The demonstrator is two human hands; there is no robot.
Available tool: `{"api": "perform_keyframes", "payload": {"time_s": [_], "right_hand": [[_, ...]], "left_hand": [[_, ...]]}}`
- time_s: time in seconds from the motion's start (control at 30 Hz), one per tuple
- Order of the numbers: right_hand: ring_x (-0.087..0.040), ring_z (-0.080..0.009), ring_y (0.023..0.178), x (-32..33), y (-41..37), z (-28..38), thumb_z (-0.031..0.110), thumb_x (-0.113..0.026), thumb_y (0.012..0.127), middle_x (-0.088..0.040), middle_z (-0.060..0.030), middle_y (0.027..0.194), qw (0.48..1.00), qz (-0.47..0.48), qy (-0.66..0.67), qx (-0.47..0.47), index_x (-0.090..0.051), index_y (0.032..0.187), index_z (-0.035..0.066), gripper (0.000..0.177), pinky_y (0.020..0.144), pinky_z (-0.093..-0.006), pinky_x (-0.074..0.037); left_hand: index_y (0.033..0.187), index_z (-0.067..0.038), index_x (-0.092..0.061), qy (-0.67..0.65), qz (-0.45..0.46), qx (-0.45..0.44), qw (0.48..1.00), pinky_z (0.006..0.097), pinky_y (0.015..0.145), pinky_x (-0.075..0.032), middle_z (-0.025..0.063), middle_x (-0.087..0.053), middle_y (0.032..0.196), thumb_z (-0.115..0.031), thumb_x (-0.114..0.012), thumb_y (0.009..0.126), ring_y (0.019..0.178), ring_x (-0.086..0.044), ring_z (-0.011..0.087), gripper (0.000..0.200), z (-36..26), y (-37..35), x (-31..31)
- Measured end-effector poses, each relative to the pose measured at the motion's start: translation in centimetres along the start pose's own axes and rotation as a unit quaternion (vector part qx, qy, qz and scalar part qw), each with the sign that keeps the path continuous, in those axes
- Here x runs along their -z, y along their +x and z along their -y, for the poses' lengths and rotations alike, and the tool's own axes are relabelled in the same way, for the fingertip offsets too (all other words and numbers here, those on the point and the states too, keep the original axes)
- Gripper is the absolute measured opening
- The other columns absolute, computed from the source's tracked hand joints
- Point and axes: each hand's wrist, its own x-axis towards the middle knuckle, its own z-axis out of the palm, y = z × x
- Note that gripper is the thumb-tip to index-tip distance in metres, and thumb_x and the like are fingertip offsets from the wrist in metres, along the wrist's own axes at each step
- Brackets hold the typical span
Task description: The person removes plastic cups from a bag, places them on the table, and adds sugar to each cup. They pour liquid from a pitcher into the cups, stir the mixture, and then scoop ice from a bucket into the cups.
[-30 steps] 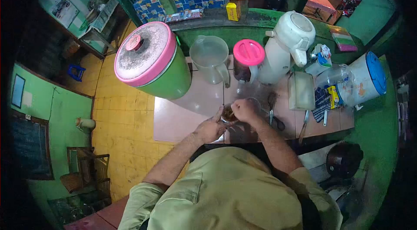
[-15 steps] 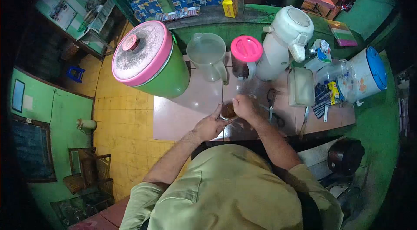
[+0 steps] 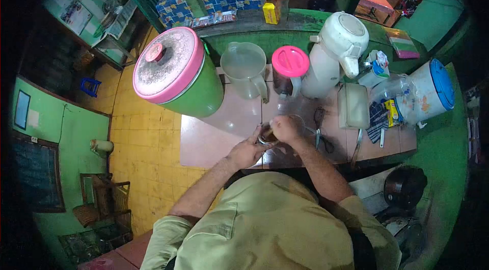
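A small cup of brown liquid sits near the front edge of the tiled counter. My left hand holds the cup from its left side, fingers round the rim. Over the cup's right side is my right hand, its fingers closed; what they pinch is too small and hidden to name. Behind the cup stand a clear pitcher and a pink-lidded jug. Scissors and a dark-handled tool lie to the right of my right hand.
At the left is a green cooler with a pink lid. A white thermos, a pale plastic box, a knife, a striped cloth and a blue-lidded bucket are on the right. An orange-lidded jar stands on the ledge.
My right hand has shifted slightly over the cup, and the cup looks a little more tilted. The whole view has moved a little, with the counter items lower in the frame.
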Motion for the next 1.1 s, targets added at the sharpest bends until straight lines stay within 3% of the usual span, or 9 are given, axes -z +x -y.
{"api": "perform_keyframes", "payload": {"time_s": [0.27,0.37,0.47,0.57,0.67,0.77,0.83,0.93,1.1], "right_hand": [[-0.064,-0.0428,0.08,-2.1,0.9,-2.9,0.027,-0.059,0.086,-0.066,-0.0229,0.082,0.998,-0.028,0.052,-0.036,-0.068,0.081,0.002,0.027,0.075,-0.0539,-0.049],[-0.064,-0.0428,0.08,-2.0,0.7,-3.0,0.028,-0.06,0.086,-0.066,-0.0221,0.082,0.997,0.047,-0.045,0.052,-0.067,0.081,0.003,0.027,0.074,-0.0534,-0.049],[-0.065,-0.0424,0.08,-1.7,0.6,-2.8,0.028,-0.061,0.085,-0.065,-0.0221,0.08,0.999,-0.048,-0.014,-0.004,-0.068,0.081,0.003,0.026,0.074,-0.0535,-0.049],[-0.065,-0.0421,0.079,-1.1,0.3,-1.8,0.028,-0.061,0.085,-0.065,-0.0214,0.077,0.998,0.059,0.035,0.003,-0.068,0.08,0.004,0.025,0.072,-0.0532,-0.049],[-0.063,-0.0437,0.072,-0.4,0.3,-1.6,0.022,-0.06,0.087,-0.063,-0.0232,0.074,0.992,-0.077,-0.08,0.055,-0.064,0.078,-0.001,0.026,0.066,-0.0484,-0.049],[-0.064,-0.0435,0.074,-0.3,0.3,-1.3,0.024,-0.061,0.086,-0.063,-0.0228,0.074,0.997,0.07,0.003,0.031,-0.065,0.077,0.0,0.026,0.067,-0.0501,-0.05],[-0.065,-0.0419,0.074,0.6,-0.2,-0.3,0.024,-0.061,0.086,-0.062,-0.0232,0.071,0.993,-0.082,-0.068,0.049,-0.065,0.076,0.001,0.025,0.067,-0.0505,-0.05],[-0.065,-0.0423,0.073,-0.6,0.1,-1.5,0.027,-0.06,0.084,-0.065,-0.0214,0.074,0.999,0.01,0.026,0.035,-0.066,0.075,0.004,0.025,0.067,-0.0516,-0.05],[-0.065,-0.0411,0.073,-1.4,0.2,-2.6,0.025,-0.061,0.083,-0.065,-0.0219,0.074,0.998,-0.019,-0.042,0.043,-0.066,0.075,0.002,0.024,0.067,-0.0517,-0.05]], "left_hand": [[0.128,-0.028,-0.064,-0.012,0.001,-0.005,1.0,0.0433,0.09,-0.055,0.0408,-0.023,0.148,-0.013,-0.06,0.084,0.106,-0.064,0.0452,0.046,-0.3,0.4,0.5],[0.128,-0.029,-0.065,0.003,-0.025,-0.022,0.999,0.0425,0.089,-0.055,0.0408,-0.025,0.148,-0.012,-0.059,0.085,0.104,-0.065,0.0446,0.046,0.3,0.1,-0.5],[0.128,-0.031,-0.064,0.011,-0.045,-0.024,0.999,0.0414,0.088,-0.056,0.0405,-0.024,0.148,-0.011,-0.058,0.085,0.102,-0.066,0.0443,0.048,0.4,0.4,-0.9],[0.128,-0.034,-0.064,0.019,-0.058,-0.039,0.997,0.0413,0.086,-0.057,0.0403,-0.023,0.149,-0.011,-0.058,0.084,0.099,-0.066,0.0445,0.049,-0.1,0.2,-0.5],[0.13,-0.035,-0.062,0.024,-0.022,-0.01,0.999,0.0414,0.087,-0.057,0.0397,-0.023,0.148,-0.012,-0.058,0.085,0.102,-0.065,0.0439,0.051,-0.9,0.5,0.5],[0.133,-0.036,-0.059,0.041,0.031,0.019,0.998,0.0425,0.089,-0.056,0.0399,-0.025,0.147,-0.014,-0.058,0.085,0.104,-0.064,0.0435,0.053,-1.0,0.4,0.9],[0.135,-0.037,-0.056,0.078,0.01,-0.024,0.997,0.0437,0.09,-0.055,0.0411,-0.025,0.146,-0.016,-0.057,0.086,0.105,-0.064,0.0432,0.054,-0.7,0.8,0.8],[0.136,-0.039,-0.056,0.06,-0.022,-0.039,0.997,0.0443,0.091,-0.054,0.0402,-0.026,0.146,-0.018,-0.057,0.086,0.102,-0.065,0.0428,0.054,-0.3,0.7,0.0],[0.135,-0.039,-0.056,0.062,0.019,0.004,0.998,0.044,0.09,-0.054,0.037,-0.028,0.148,-0.018,-0.06,0.083,0.1,-0.066,0.0418,0.056,-1.0,0.7,0.8]]}}
